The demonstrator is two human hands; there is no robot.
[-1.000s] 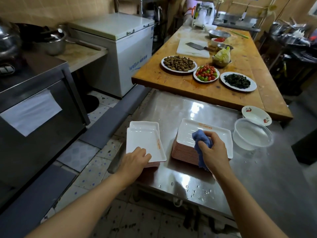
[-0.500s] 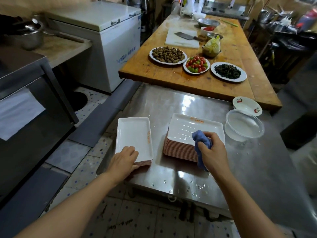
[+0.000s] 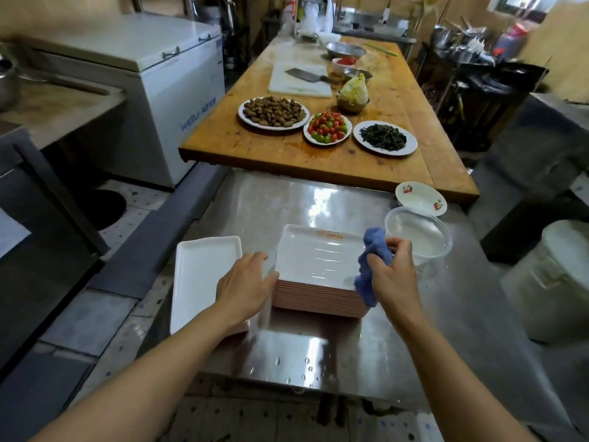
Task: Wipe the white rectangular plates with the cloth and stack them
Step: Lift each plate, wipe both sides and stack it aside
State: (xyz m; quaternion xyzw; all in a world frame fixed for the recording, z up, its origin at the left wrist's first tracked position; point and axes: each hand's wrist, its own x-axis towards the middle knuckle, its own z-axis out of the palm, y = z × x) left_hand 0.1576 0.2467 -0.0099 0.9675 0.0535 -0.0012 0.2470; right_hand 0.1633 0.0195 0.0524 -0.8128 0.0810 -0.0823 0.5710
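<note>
A tall stack of white rectangular plates with pink undersides stands in the middle of the steel table. A lower stack of white rectangular plates lies to its left at the table's edge. My left hand reaches between the two stacks, its thumb at the left rim of the tall stack's top plate, fingers relaxed. My right hand grips a crumpled blue cloth over the right end of the tall stack.
A clear plastic bowl and a small white dish with cherries sit right of the stack. Beyond is a wooden table with plates of food, a cleaver and a board. A white freezer stands left. Water drops dot the steel.
My left hand left the near end of the left stack and moved right to the tall stack's left rim. My right hand shifted with the cloth toward the stack's right end.
</note>
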